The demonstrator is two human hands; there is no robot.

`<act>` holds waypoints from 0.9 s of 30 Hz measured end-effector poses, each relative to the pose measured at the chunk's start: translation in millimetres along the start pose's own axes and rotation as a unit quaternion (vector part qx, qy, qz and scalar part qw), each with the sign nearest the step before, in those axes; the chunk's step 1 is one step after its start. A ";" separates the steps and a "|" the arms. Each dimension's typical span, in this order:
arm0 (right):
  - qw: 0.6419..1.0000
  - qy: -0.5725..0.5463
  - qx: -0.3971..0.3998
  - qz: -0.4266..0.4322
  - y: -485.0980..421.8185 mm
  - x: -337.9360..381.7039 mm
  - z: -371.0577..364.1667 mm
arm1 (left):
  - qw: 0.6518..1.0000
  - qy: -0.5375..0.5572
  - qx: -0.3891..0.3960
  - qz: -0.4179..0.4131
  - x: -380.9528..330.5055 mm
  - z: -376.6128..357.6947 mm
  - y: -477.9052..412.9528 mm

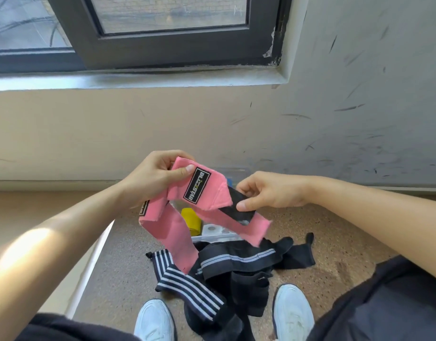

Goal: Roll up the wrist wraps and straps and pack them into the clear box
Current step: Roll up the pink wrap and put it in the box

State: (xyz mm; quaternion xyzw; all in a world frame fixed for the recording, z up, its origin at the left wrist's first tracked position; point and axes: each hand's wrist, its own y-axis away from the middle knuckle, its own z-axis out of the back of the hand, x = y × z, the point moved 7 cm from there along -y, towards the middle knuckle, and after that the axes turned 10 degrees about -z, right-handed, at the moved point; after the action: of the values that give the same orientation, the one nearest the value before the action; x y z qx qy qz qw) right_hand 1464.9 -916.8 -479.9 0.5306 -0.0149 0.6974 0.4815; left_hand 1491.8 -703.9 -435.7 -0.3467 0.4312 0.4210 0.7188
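Window (167, 13): a glass pane is set in a dark frame (177, 49) at the top of the view; only a blurred pale surface can be made out through it.
Sill (138, 78): a grey ledge is seen running beneath the frame.
Paint (270, 51): flaking is visible at the frame's lower right corner.
Wall (113, 134): beige below the sill and grey to the right, where dark scuff marks (347, 108) are scattered.
Skirting (52, 185): a pale strip is shown where the wall meets the floor.
Floor (310, 232): speckled brown.
Shoes: a white left shoe (154, 321) and a white right shoe (292, 311) are planted apart at the bottom edge, toes towards the wall.
Clothing (384, 303): dark fabric is seen at both lower corners.
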 end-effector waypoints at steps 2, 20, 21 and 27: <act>0.999 -0.046 -0.023 0.008 0.0 -2.5 6.5 | 1.000 0.009 -0.010 0.001 1.0 2.8 -0.9; 0.925 -0.316 -0.111 0.182 56.6 51.6 83.4 | 0.996 -0.036 -0.082 -0.005 -8.8 3.1 -2.8; 0.921 -0.335 -0.096 0.176 56.2 53.4 80.1 | 0.996 -0.032 -0.087 -0.013 -13.3 1.2 -3.1; 0.952 -0.290 -0.063 0.074 28.5 49.5 21.8 | 0.987 0.012 -0.149 -0.057 -33.3 -12.8 -5.1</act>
State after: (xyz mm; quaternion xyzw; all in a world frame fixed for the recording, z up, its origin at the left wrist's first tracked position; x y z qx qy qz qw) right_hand 1462.4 -911.2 -419.0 0.6762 -0.2370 0.5445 0.4361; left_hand 1483.1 -727.2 -409.6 -0.4788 0.3521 0.4343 0.6769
